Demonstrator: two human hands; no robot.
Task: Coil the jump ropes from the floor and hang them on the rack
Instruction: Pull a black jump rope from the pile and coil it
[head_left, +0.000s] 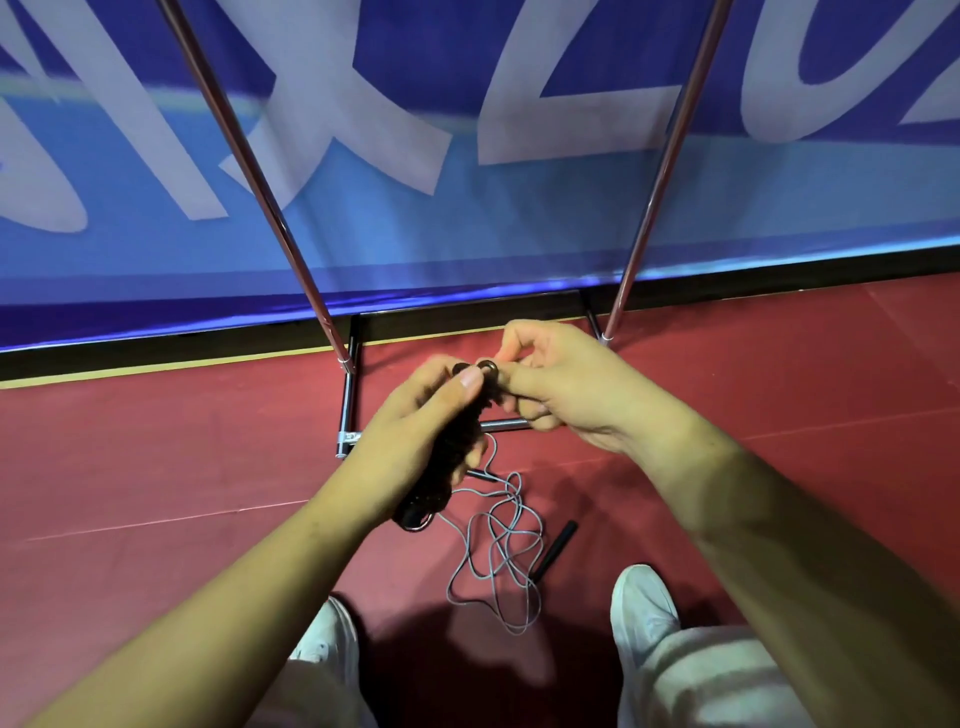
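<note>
My left hand (415, 421) grips a dark bundle of jump rope handles (447, 462), its lower end sticking out below the palm near a metal ring. My right hand (550, 379) pinches the bundle's top end, where a small round cap shows between thumb and fingers. A thin grey rope (498, 551) hangs from the bundle and lies tangled on the red floor between my feet. One more black handle (558, 545) lies on the floor at the tangle's right side. The rack (270, 202) stands just ahead, two slanted metal poles rising from a dark base frame.
A blue banner (467, 218) with large white letters runs across behind the rack. My two white shoes (641, 608) stand on the red floor (156, 457) on either side of the tangle. The rack's base bars lie on the floor under my hands.
</note>
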